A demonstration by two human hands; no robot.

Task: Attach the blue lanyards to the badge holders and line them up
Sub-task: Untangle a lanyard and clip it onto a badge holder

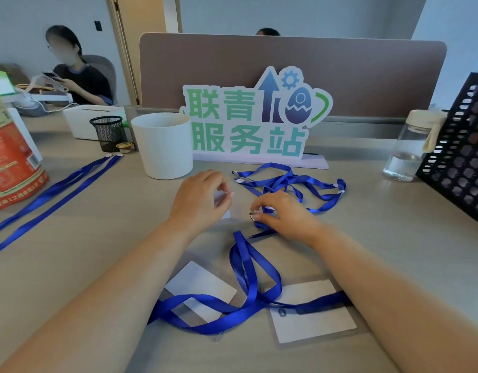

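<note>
My left hand [202, 197] has its fingers curled and pinches the top edge of a clear plastic badge holder with a white card inside [223, 204], tilting it up off the pale grey desk [380, 238]. Just to its right, my right hand [283, 214] pinches the small metal clip [252, 216] at the end of a shiny blue ribbon lanyard [246, 267] between thumb and forefinger; the clip sits close to the holder, and I cannot tell whether they touch. That lanyard runs back toward me in loose loops, crossing two more clear card holders lying flat between my forearms, one on the left [205, 285] and one on the right [315, 321]. Beyond my right hand lies a tangle of further blue lanyards [289, 180]. Far to my left, two blue lanyards [52, 195] lie stretched out straight, side by side. Behind my hands stand a white round cup [163, 145] and a cut-out sign with green characters [248, 122], with a clear water bottle [407, 149] off to the right.
</note>
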